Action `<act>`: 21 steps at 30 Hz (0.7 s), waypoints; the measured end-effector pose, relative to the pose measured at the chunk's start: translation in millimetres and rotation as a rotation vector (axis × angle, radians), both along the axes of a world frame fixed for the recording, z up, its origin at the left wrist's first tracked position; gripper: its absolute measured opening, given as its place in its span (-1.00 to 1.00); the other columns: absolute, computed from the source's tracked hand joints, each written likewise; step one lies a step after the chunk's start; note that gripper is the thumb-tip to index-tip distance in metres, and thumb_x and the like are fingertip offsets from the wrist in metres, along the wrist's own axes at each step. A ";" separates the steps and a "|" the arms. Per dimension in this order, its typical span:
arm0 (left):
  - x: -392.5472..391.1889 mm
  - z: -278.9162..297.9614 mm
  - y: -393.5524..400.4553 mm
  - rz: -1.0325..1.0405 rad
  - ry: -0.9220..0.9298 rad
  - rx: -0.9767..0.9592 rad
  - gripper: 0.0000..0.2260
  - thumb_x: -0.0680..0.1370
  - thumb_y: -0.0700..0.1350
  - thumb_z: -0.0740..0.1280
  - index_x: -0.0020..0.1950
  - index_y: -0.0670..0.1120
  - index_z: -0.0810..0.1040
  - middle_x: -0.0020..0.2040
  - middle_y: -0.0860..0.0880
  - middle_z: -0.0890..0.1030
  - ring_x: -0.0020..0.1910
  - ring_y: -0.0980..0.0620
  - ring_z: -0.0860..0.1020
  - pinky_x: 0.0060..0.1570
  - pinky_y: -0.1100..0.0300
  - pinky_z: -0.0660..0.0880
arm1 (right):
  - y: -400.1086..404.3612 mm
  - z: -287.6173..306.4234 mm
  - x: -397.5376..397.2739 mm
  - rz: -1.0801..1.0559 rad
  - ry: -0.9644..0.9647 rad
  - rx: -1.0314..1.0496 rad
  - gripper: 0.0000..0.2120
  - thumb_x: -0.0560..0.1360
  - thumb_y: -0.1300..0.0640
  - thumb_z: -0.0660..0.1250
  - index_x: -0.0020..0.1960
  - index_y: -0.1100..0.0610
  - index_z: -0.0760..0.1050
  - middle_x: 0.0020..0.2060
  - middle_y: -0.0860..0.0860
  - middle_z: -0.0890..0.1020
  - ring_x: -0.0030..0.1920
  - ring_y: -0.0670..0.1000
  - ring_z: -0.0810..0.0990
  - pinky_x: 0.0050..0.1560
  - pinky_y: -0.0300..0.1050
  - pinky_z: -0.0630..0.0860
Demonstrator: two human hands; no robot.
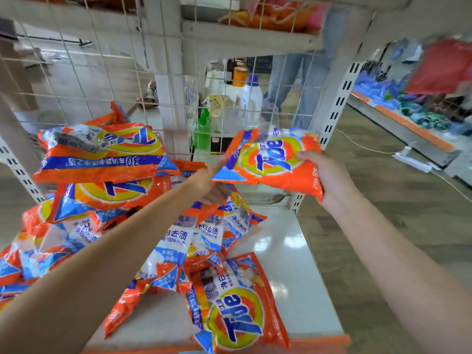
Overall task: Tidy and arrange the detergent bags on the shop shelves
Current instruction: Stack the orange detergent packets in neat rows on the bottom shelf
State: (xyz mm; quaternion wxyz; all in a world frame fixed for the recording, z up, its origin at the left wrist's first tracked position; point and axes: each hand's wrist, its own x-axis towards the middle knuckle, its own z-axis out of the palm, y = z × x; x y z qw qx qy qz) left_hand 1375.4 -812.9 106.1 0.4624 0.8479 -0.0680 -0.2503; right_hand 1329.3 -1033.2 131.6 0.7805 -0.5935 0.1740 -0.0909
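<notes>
left hand (213, 186): pinches held detergent bag (274, 162) at its near corner | right hand (323, 175): fingers curled round its far edge (bag aloft) | pile of bags (107, 190) below the fingers, on shelf (288, 251)

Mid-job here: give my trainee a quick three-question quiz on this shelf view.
1. True or false: both hands hold the lifted detergent bag.
2. Where is bare shelf space? A) right of the heap B) left of the heap
3. What stands behind the wire mesh, near the middle?

Key:
1. True: left hand grips its left end, right hand its right end.
2. A; the heap of bags fills the left.
3. A white bottle and a green spray bottle.
</notes>
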 end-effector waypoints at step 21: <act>-4.5 52.6 154.4 0.675 -0.901 0.699 -0.62 0.48 -0.12 0.29 0.30 -0.11 0.43 0.26 -0.17 0.42 0.26 -0.22 0.33 0.26 -0.10 0.29 | 177.7 10.2 56.3 0.764 -0.085 -0.315 -0.88 0.54 0.27 0.28 -0.06 0.06 0.47 -0.21 -0.01 0.61 -0.35 -0.16 0.59 -0.35 -0.30 0.53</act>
